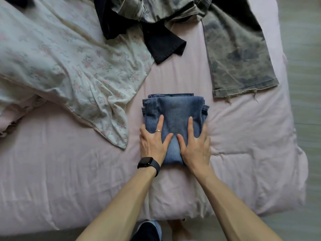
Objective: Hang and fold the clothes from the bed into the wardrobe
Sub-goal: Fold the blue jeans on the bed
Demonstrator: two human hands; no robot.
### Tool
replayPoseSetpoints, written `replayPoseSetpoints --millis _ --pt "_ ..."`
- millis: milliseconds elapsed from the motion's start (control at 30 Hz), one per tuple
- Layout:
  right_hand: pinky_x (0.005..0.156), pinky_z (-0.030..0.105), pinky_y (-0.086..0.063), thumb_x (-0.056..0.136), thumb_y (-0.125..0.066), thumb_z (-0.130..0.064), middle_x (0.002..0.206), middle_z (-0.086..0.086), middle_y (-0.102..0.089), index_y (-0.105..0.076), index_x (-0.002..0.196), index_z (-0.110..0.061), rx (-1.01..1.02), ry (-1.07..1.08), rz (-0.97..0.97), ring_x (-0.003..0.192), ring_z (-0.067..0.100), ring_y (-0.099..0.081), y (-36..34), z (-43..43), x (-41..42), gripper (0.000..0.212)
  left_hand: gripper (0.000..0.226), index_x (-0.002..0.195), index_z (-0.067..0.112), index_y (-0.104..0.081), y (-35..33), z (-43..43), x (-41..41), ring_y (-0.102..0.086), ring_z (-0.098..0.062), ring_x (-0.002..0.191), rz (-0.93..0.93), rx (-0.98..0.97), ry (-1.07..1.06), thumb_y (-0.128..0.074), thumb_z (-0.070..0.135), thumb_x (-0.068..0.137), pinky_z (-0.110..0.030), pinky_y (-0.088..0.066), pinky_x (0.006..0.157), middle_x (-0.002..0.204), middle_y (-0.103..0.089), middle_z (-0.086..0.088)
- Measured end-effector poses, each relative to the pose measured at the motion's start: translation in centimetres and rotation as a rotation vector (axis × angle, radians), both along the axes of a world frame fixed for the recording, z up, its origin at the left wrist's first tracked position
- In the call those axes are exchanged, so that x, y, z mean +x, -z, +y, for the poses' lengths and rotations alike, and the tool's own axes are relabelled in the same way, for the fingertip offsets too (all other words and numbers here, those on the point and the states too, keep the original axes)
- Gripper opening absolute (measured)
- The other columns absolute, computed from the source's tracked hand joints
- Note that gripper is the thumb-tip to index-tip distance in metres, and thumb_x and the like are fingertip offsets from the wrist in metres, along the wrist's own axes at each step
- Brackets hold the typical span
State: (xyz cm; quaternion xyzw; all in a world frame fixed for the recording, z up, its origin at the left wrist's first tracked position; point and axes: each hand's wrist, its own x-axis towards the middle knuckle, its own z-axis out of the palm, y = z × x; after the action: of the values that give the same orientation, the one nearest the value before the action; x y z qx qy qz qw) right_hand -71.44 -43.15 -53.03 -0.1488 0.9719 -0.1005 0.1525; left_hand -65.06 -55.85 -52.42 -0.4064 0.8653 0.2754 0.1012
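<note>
A pair of blue jeans (175, 110), folded into a compact rectangular bundle, lies on the bed (69, 180) near its near edge, roughly in the middle of the view. The bed is covered in a pale pink, creased quilt.

Both hands rest on the near half of the bundle. The left hand (152, 145) lies on its left side and the right hand (196, 146) on its right, thumbs angled toward each other and almost meeting over the denim. The grip of each hand is wide: fingers spread and mostly straight, palms down on the cloth. One finger of each hand points up the bundle, while the outer fingers reach over its side edges; whether they tuck underneath cannot be told, and the right ones are blurred. The left wrist carries a black watch (147, 163), and a thin ring (158, 130) sits on a left finger.

Beyond the jeans, at the top, a black garment (163, 44) lies crumpled, its sleeve trailing toward the middle of the bed. Partly over it and running down the right side lie mottled grey-green trousers (238, 58), one leg stretched out with a frayed hem. To the left sprawls a white floral cloth (69, 66), well apart from the bundle. Grey floor (307, 84) shows along the right edge.
</note>
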Motion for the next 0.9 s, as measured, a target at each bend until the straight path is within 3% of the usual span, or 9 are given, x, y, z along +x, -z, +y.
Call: replayPoseSetpoints --millis 100,233,500,667,900 --pt "0.062 0.047 -0.053 0.099 -0.047 -0.058 0.153 0.029 -0.031 -0.025 0.158 -0.03 0.076 -0.007 0.054 0.084 0.038 -0.054 0.3 -0.3 0.7 0.07 0.074 0.155 0.048 -0.011 -0.3 0.6 -0.3 -0.05 -0.043 0.11 -0.062 -0.033 0.022 -0.051 0.06 0.094 -0.047 -0.049 0.097 0.142 -0.024 -0.024" --pt "0.054 0.041 -0.051 0.102 -0.042 -0.057 0.146 0.031 -0.041 -0.031 0.157 -0.024 0.145 -0.051 0.094 0.082 0.034 -0.054 0.6 -0.5 0.8 0.065 0.074 0.157 0.044 -0.003 -0.6 1.4 -0.8 -0.049 -0.045 0.115 -0.156 -0.067 0.043 -0.045 0.057 0.098 -0.048 -0.047 0.1 0.152 -0.011 -0.029" --pt "0.057 0.045 -0.053 0.096 -0.053 -0.052 0.139 0.032 -0.049 -0.045 0.151 -0.019 0.098 -0.082 0.046 0.088 0.04 -0.059 -1.0 -0.2 0.2 0.064 0.072 0.157 0.043 -0.015 -2.0 1.3 -1.0 -0.048 -0.039 0.118 -0.102 -0.019 -0.013 -0.054 0.054 0.096 -0.048 -0.051 0.094 0.149 -0.017 -0.021" --pt "0.068 0.05 -0.055 0.095 -0.058 -0.046 0.142 0.032 -0.044 -0.044 0.151 -0.017 -0.003 -0.081 -0.022 0.098 0.046 -0.058 -3.2 0.2 -1.2 0.064 0.069 0.156 0.043 -0.013 -4.5 1.5 -1.9 -0.042 -0.037 0.124 -0.127 -0.063 -0.011 -0.047 0.056 0.098 -0.048 -0.053 0.09 0.148 -0.017 -0.017" --pt "0.075 0.05 -0.054 0.097 -0.058 -0.045 0.147 0.027 -0.04 -0.043 0.151 -0.021 -0.117 -0.297 0.003 0.104 0.044 -0.057 -11.9 -2.2 -4.9 0.061 0.068 0.157 0.039 -0.016 -13.0 0.7 -2.8 -0.049 -0.035 0.12 -0.066 -0.173 -0.172 -0.046 0.055 0.098 -0.044 -0.054 0.089 0.148 -0.015 -0.016"
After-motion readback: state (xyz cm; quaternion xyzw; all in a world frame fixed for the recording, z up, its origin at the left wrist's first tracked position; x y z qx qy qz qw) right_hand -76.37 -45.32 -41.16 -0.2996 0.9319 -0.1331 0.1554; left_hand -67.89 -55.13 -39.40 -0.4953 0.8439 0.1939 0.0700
